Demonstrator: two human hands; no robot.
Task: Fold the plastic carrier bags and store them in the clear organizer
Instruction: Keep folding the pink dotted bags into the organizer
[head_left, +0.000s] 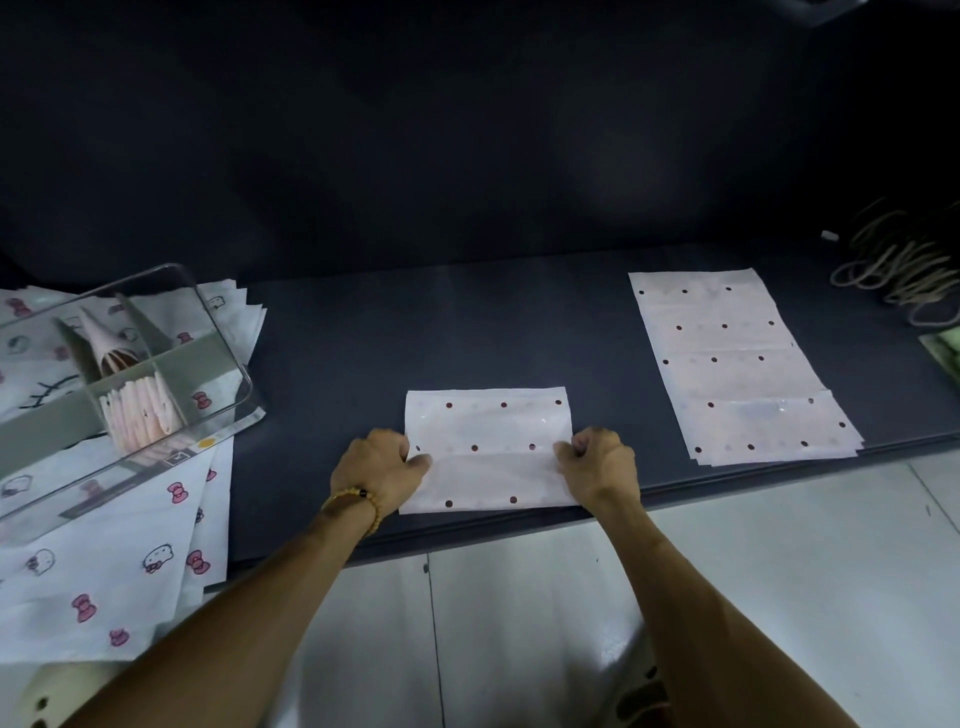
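A pale pink plastic bag with dark dots (488, 457) lies folded on the dark table near its front edge. My left hand (376, 467) pinches its left edge and my right hand (597, 462) pinches its right edge, both at the fold line. A stack of flat dotted bags (737, 364) lies to the right. The clear organizer (218, 332) stands at the left, with folded pink bags (140, 410) upright in its front compartment and one cone-shaped fold (109, 338) behind.
White bags printed with cats and pink bows (119, 561) spread under and around the organizer at the left. A heap of rubber bands (904, 265) lies at the far right. The table's front edge (727, 478) runs just below my hands.
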